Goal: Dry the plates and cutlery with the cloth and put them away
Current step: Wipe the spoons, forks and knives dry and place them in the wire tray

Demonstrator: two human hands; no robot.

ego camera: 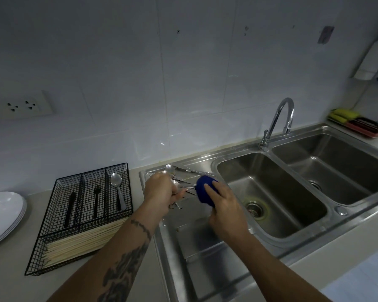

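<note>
L hand (159, 188) grips cutlery (184, 187), R hand (224, 209) clutches blue cloth (203, 190); wire organizer (85, 212) left, sink (271, 199) right.

I see both forearms bare, no sleeves; my left arm (127, 253) carries dark tattoos, a band near the wrist and a larger pattern below it

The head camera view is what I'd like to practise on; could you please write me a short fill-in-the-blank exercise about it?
1. The right hand holds a cloth whose colour is ____.
2. The wire organiser sits to the ____ of the sink.
3. The long front compartment of the organiser holds ____.
4. The spoon in the organiser lies in its ____ narrow compartment.

Missing words: blue; left; chopsticks; rightmost
</note>
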